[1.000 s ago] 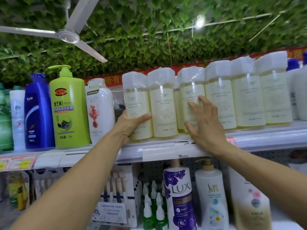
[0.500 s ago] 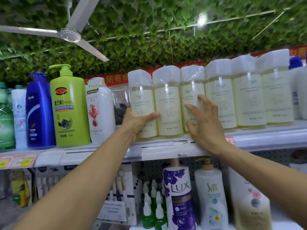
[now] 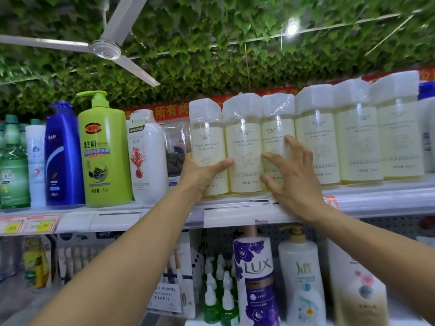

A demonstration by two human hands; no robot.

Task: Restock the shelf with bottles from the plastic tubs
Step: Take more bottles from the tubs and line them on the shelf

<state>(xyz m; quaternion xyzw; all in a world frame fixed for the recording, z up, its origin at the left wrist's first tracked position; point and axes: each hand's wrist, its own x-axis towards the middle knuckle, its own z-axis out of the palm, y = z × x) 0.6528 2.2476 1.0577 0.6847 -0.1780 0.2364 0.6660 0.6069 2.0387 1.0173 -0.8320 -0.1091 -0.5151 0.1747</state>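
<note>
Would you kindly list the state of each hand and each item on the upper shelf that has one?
left hand: grips the leftmost pale bottle, thumb across its front
leftmost pale bottle: upright on the upper shelf, cap film-wrapped
right hand: fingers spread, touching the third pale bottle
third pale bottle: upright, cap wrapped
second pale bottle: upright, between them, not gripped
green pump bottle: upright, untouched
ceiling fan: blades sharp, apparently still

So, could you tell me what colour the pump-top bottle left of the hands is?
Lime green, pump included; the pump-top bottle shows in the head view.
</note>
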